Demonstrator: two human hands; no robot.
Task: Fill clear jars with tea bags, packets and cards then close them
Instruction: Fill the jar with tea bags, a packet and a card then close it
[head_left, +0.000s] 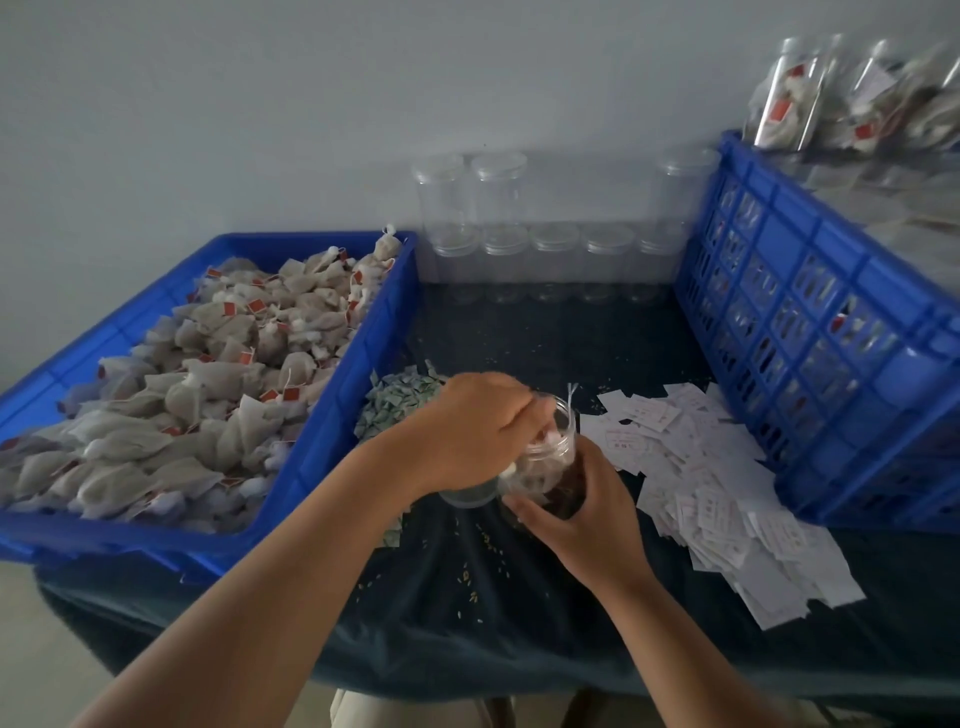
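The right hand (576, 504) wraps its fingers round a small clear plastic jar (558, 460). The jar is tipped just above the dark table cloth (519, 597). The left hand (478, 431) has curled fingers that pinch a pale tea bag (546, 430) at the jar's open top. The little green packets (400, 397) lie to the left and the white paper cards (701, 467) to the right.

No text can be read here. The white cards (727, 467), at 4 o'clock from the view's centre, carry red print, too blurred. The red tags (291, 393) on the tea bags (208, 374) at 9 o'clock and the green packets (400, 400) show no legible letters.
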